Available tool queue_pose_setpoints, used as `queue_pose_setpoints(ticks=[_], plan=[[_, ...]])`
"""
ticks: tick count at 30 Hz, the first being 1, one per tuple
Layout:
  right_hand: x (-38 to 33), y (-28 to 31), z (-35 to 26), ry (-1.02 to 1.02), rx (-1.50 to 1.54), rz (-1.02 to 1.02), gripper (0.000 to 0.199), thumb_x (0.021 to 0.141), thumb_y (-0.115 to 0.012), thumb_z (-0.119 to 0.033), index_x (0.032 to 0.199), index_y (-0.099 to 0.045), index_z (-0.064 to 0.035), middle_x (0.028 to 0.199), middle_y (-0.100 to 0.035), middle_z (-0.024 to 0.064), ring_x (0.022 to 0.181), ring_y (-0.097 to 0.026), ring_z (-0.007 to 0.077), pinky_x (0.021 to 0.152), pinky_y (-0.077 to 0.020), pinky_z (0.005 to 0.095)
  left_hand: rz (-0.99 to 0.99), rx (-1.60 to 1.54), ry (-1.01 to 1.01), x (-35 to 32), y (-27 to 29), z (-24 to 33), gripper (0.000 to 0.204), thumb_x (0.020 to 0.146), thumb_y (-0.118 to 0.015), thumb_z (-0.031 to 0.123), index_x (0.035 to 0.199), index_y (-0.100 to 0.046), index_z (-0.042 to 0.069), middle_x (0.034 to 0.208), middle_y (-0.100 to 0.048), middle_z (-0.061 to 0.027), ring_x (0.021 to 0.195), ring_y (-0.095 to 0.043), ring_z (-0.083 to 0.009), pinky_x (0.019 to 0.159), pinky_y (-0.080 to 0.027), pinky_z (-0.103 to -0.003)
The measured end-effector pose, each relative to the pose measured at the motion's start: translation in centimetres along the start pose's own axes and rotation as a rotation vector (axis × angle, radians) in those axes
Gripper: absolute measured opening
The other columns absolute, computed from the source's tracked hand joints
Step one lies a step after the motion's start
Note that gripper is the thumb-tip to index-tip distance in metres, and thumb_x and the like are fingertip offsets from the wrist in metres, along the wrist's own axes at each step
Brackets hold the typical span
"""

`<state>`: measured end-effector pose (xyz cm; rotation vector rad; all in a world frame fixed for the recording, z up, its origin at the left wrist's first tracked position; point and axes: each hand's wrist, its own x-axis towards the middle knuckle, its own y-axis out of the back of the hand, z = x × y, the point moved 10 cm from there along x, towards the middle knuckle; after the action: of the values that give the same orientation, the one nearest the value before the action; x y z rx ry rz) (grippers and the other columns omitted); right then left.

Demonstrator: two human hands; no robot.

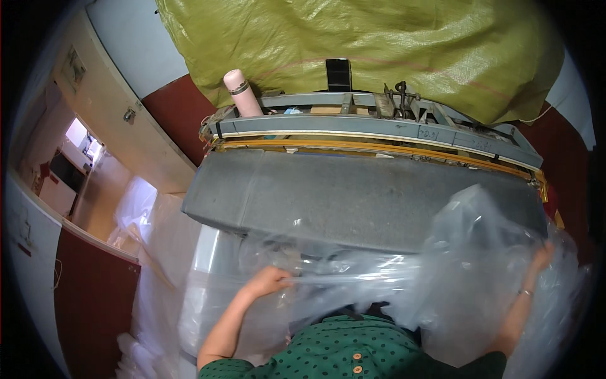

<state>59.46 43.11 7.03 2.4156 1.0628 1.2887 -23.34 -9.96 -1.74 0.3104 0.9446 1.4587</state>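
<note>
Clear plastic sheeting [442, 284] spreads across my lap and over the front edge of a grey padded worktop [353, 196]. My left hand [270, 282] is closed on a gathered edge of it, with a taut fold running rightward from the fist. Out to the right, my right hand [541, 255] grips the same sheeting near the worktop's right end, its fingers partly behind the film. A raised, crumpled part of the plastic rests on the worktop between the hands, nearer the right one.
Behind the worktop runs a grey metal frame [379, 126] with orange strips and a clamp [401, 101]. A pink bottle [242, 93] stands at its left end. Yellow-green woven sheeting [379, 44] hangs behind. More plastic film [158, 252] lies at left, by an open door [113, 95].
</note>
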Motion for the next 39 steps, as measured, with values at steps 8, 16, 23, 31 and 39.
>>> queue_pose_setpoints(ticks=[8, 16, 23, 31, 39], plan=[[-2.4, 11.1, 10.9, -0.244, -0.579, 0.016, 0.042, 0.093, -0.034, -0.031, 0.121, -0.049, -0.0018, 0.121, -0.051, 0.0187, 0.11, -0.049, 0.0344, 0.092, -0.0381, 0.038, 0.048, 0.22, 0.501, -19.7, 7.7, -22.9, 0.025, 0.068, -0.071, 0.018, 0.09, -0.066, 0.008, 0.09, -0.065, -0.0111, 0.082, -0.06, -0.0262, 0.073, -0.047, -0.033], [3.0, -6.0, 2.5, 0.084, -0.488, -0.049, 0.036, 0.092, -0.04, -0.027, 0.108, -0.052, 0.0025, 0.106, -0.056, 0.0254, 0.096, -0.053, 0.041, 0.08, -0.0415, 0.0445, 1.112, 0.867, 0.664, -31.0, 43.7, -14.2, 0.017, 0.081, -0.054, 0.016, 0.081, -0.063, 0.002, 0.079, -0.061, -0.0197, 0.076, -0.058, -0.0365, 0.068, -0.045, -0.043], [4.1, -7.5, -5.8, 0.037, -0.419, -0.021, 0.033, 0.091, -0.04, -0.022, 0.109, -0.051, 0.0031, 0.105, -0.056, 0.0268, 0.095, -0.053, 0.0418, 0.077, -0.0426, 0.046, 1.711, 0.341, -0.235, -14.6, 44.7, -2.1, 0.027, 0.08, -0.063, 0.016, 0.099, -0.055, -0.001, 0.095, -0.056, -0.0122, 0.092, -0.053, -0.0257, 0.084, -0.041, -0.036], [-0.1, -8.6, -3.7, -0.17, -0.676, -0.305, 0.036, 0.087, -0.036, -0.018, 0.116, -0.05, -0.0013, 0.111, -0.056, 0.0212, 0.102, -0.053, 0.0371, 0.083, -0.0415, 0.0438, 0.828, 0.315, 0.636, 1.2, 33.8, -23.5, 0.065, 0.083, -0.044, 0.06, 0.139, -0.026, 0.033, 0.147, -0.022, -0.0021, 0.134, -0.014, -0.0364, 0.097, -0.008, -0.068], [3.1, -4.0, 0.2, 0.238, -0.801, -0.089, 0.032, 0.084, -0.039, -0.015, 0.104, -0.061, -0.0038, 0.103, -0.061, 0.0183, 0.094, -0.058, 0.0339, 0.08, -0.045, 0.0403, 1.163, 0.442, 0.251, 9.0, 36.1, -19.2, 0.031, 0.087, -0.054, 0.022, 0.108, -0.06, 0.001, 0.11, -0.06, -0.0172, 0.105, -0.055, -0.0317, 0.093, -0.04, -0.037]])
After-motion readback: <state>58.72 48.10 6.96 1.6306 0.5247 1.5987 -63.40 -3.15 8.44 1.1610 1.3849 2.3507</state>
